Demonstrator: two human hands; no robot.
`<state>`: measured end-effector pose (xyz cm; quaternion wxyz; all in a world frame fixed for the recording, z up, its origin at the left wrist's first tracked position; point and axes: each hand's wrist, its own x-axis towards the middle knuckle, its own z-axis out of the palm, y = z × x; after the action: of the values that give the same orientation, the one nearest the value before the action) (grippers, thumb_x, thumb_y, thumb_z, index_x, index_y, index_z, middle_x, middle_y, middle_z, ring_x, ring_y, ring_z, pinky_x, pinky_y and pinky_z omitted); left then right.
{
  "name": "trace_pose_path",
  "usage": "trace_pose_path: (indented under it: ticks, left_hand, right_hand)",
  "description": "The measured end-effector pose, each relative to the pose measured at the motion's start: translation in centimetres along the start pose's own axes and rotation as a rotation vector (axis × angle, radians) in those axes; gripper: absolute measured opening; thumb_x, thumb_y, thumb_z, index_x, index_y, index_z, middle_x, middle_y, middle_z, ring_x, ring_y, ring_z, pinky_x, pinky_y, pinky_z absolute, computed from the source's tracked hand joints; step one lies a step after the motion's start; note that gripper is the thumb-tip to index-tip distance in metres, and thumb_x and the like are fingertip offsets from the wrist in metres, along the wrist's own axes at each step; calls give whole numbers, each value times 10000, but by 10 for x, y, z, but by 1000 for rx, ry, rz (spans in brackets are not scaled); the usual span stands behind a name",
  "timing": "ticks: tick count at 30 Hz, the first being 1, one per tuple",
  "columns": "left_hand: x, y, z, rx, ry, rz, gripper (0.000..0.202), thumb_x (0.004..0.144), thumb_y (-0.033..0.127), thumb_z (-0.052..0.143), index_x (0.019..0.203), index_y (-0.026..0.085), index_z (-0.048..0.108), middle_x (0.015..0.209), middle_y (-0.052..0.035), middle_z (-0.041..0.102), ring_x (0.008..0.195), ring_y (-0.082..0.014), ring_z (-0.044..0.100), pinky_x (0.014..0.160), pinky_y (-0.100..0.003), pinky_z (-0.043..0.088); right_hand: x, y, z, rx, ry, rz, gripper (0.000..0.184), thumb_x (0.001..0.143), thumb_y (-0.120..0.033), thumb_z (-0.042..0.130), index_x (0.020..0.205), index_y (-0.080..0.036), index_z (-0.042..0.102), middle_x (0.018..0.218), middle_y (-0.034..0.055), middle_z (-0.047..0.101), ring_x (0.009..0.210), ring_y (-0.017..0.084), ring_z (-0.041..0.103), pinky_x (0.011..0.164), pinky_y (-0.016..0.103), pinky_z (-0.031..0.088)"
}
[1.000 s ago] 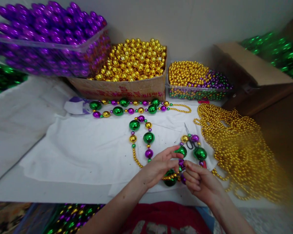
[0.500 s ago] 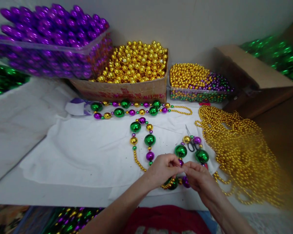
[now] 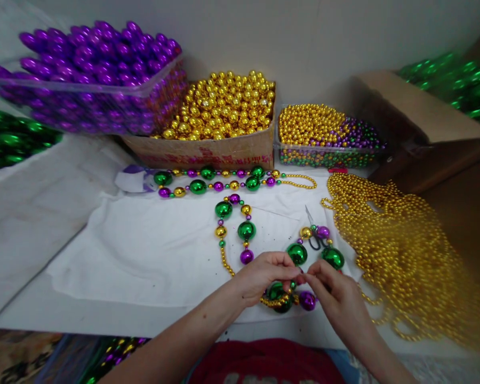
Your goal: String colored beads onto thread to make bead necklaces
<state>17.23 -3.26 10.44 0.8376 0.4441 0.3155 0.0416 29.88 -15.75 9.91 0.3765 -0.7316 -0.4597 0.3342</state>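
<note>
A bead necklace (image 3: 333, 258) of green, gold and purple balls lies around my fingers. My left hand (image 3: 264, 278) is closed on it, a purple bead partly showing at the fingertips. My right hand (image 3: 340, 290) pinches thumb to forefinger right beside that bead; whatever is in this pinch is too small to make out. Small gold beads (image 3: 274, 303) and a green ball loop out below my left hand. Scissors (image 3: 316, 241) with dark handles lie just beyond, partly under the strand. Left of my hands rests another strand (image 3: 247, 231), its near end hidden by my left wrist.
A finished-looking necklace (image 3: 198, 186) lies along the back. Behind stand a tub of purple beads (image 3: 104, 90), a carton of gold balls (image 3: 208, 152) and a bin of small mixed beads (image 3: 324, 152). Gold bead chains (image 3: 400, 256) heap at right, beside a cardboard box (image 3: 432, 112).
My fingertips have drawn slightly apart, the right hand shifting a little right and lower. The view has moved slightly. The strands on the cloth stay about where they were.
</note>
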Motion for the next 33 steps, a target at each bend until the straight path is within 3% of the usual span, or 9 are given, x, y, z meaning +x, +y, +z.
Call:
trace_pose_path:
  ticks: [5, 9, 13, 21, 25, 29, 33]
  left_hand:
    - [-1, 4, 7, 21, 133, 52, 202, 641, 252, 733, 606, 127, 578, 460, 38, 533, 422, -41, 405, 465, -181, 255]
    - [-2, 5, -1, -34, 122, 107, 211, 648, 236, 732, 629, 125, 554, 642, -17, 652, 402, -25, 416, 426, -172, 258]
    - [-4, 1, -7, -23, 84, 167, 201, 685, 232, 709, 669, 117, 544, 777, -48, 673, 406, -24, 460, 411, -163, 290]
    - [-4, -1, -13, 127, 83, 253, 242, 743, 296, 669, 711, 129, 496, 865, -32, 623, 427, -28, 494, 418, -165, 330]
    - [-5, 1, -12, 401, 146, 328, 163, 782, 244, 587, 691, 152, 487, 851, -31, 610, 509, -69, 516, 474, -197, 365]
    - [-3, -2, -10, 752, 300, 553, 144, 743, 97, 535, 624, 171, 502, 756, -34, 603, 696, -136, 528, 632, -238, 386]
    - [0, -10, -6, 662, 353, 630, 135, 780, 111, 520, 668, 175, 562, 868, -57, 631, 799, -156, 559, 718, -256, 413]
  right_hand:
    - [-11, -2, 9, -40, 63, -132, 191, 908, -322, 490, 818, -203, 608, 632, -13, 575, 581, 131, 526, 560, 236, 343]
    - [-4, 0, 9, 170, 70, -100, 222, 908, -314, 492, 776, -205, 634, 734, 13, 594, 697, 149, 553, 626, 243, 382]
    - [11, 3, 13, 416, 98, -48, 126, 827, -310, 605, 831, -212, 684, 826, 32, 599, 839, 190, 552, 735, 283, 400]
    - [26, 3, 35, 642, 69, 125, 148, 697, -323, 716, 704, -177, 696, 702, 8, 536, 696, 158, 487, 635, 276, 367]
    - [23, 1, 40, 756, 110, 208, 178, 675, -325, 730, 647, -178, 634, 617, -30, 460, 572, 115, 410, 533, 245, 319]
    - [14, -2, 45, 533, 207, 38, 154, 756, -266, 661, 638, -183, 607, 682, -9, 483, 605, 127, 437, 533, 247, 325]
    - [6, -8, 46, 218, 276, -195, 108, 833, -190, 562, 751, -189, 632, 793, 29, 516, 674, 146, 488, 568, 257, 363]
